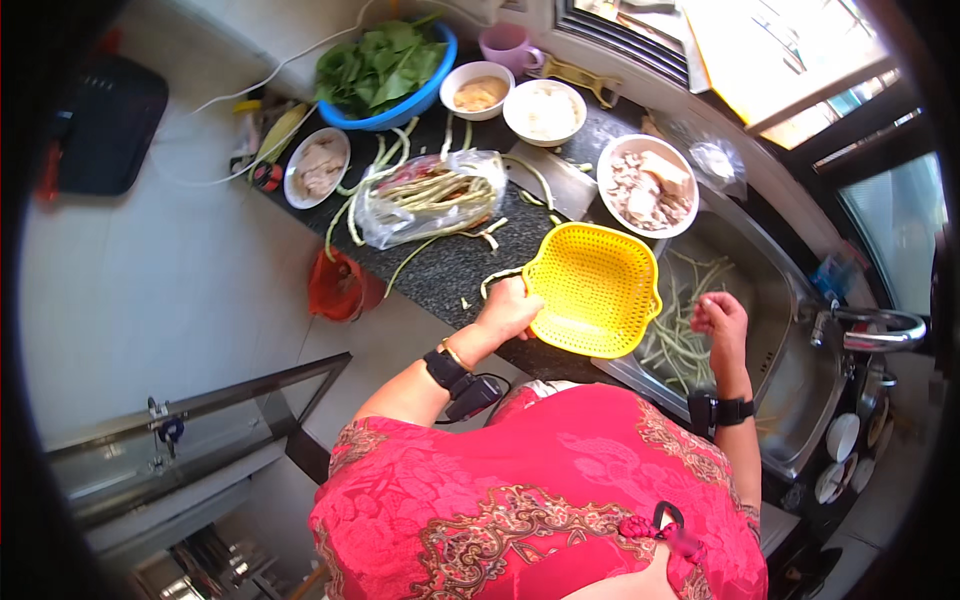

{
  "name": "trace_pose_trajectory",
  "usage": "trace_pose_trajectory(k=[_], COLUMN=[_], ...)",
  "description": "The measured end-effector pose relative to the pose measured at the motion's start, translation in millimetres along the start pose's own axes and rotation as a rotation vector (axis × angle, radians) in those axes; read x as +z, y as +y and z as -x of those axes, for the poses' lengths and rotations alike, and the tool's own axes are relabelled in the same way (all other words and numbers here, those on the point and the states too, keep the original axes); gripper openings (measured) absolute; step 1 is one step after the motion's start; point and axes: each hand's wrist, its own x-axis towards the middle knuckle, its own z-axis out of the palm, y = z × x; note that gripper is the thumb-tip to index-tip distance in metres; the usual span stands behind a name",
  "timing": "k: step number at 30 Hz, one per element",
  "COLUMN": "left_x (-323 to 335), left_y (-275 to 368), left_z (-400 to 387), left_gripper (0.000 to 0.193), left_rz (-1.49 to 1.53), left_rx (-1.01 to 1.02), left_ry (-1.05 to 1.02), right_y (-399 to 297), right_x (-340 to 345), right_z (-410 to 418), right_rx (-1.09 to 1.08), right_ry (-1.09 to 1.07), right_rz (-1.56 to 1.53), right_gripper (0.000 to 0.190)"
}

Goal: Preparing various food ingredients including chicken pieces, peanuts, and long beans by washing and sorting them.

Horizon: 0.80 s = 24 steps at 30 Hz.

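Observation:
My left hand (511,311) grips the left-hand edge of a yellow plastic colander (592,289). The colander is tilted over the counter's edge beside the sink, and only its perforated inside shows. My right hand (720,319) hovers above the steel sink basin (761,247), its fingers curled. Whether anything is pinched between them cannot be made out. Below and left of that hand, long green beans (679,341) lie in a tangle in the basin. More long beans (439,191) sit in a clear plastic bag on the dark granite counter (427,281).
Behind the colander stands a white bowl of cut meat (649,184). A cleaver blade (559,180), two smaller bowls, a blue basin of leafy greens (382,71) and a pink mug (510,46) are farther back. A red bin (341,285) stands on the floor; the faucet (881,326) is right.

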Motion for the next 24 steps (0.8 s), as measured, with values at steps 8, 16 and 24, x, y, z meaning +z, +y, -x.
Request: trace_pose_trajectory(k=[8, 16, 24], left_x=[-9.5, -35.7, -48.4], left_y=[-4.3, -40.2, -56.0], left_z=[15.0, 15.8, 37.2], left_gripper=[0.030, 0.034, 0.029], left_rz=[0.146, -0.148, -0.194], left_rx=[-0.067, 0.205, 0.277], left_ry=[0.032, 0.381, 0.441], right_y=[20.7, 36.3, 42.6], right_x=[5.3, 12.0, 6.0], right_z=[15.7, 42.6, 61.0], right_rx=[-0.053, 0.021, 0.041], right_ry=[-0.102, 0.004, 0.092], right_rz=[0.069, 0.018, -0.144], right_gripper=[0.003, 0.007, 0.007])
